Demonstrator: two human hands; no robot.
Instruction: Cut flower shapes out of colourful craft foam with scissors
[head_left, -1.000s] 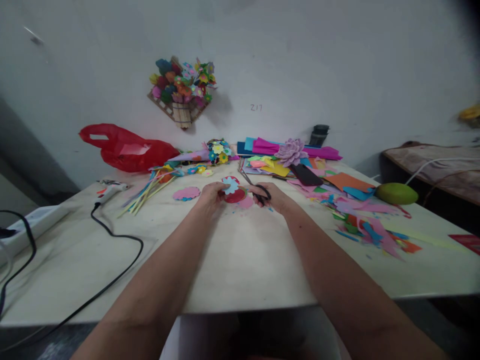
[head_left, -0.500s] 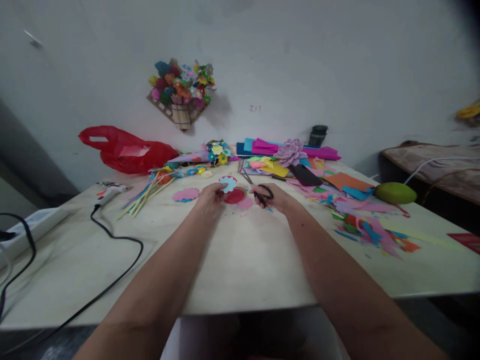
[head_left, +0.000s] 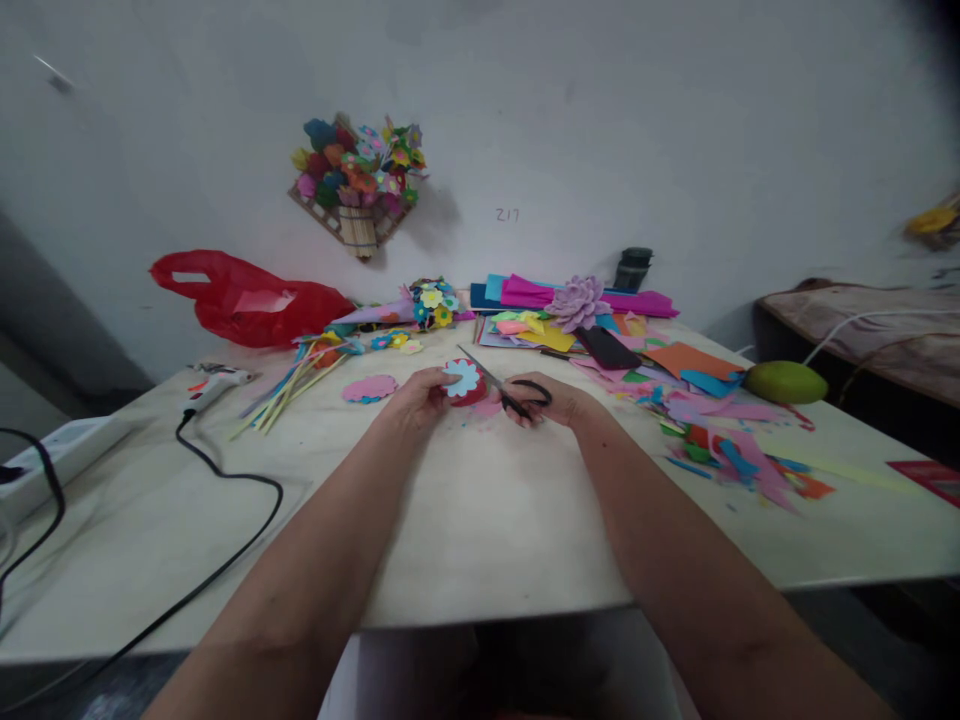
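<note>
Between the thumb and fingers of my left hand [head_left: 424, 395] is a light blue flower cutout [head_left: 465, 377] with scalloped edges. A red piece [head_left: 474, 393] shows around its right and lower edges; where one ends and the other begins is blurred. My right hand [head_left: 544, 398] is closed round the black handles of a pair of scissors [head_left: 491, 378], whose blades point up and left, close to the cutout's right edge. Below lies a pink scrap [head_left: 487, 408] among tiny bits. Left of my left hand rests a stack of pink and blue scalloped cutouts [head_left: 370, 388].
Thin paper strips [head_left: 292, 385], a glue gun [head_left: 217, 388] with its black cord and a white power strip [head_left: 71, 455] lie leftward. A red plastic bag [head_left: 255, 305] stands behind. Coloured scraps [head_left: 739, 455], a dark phone-like slab [head_left: 607, 347] and a green mango-like fruit [head_left: 786, 382] are rightward.
The light blue cutout has moved slightly right and down, over the red piece. The scissors have turned, so their blades now lean further left, nearer the cutout.
</note>
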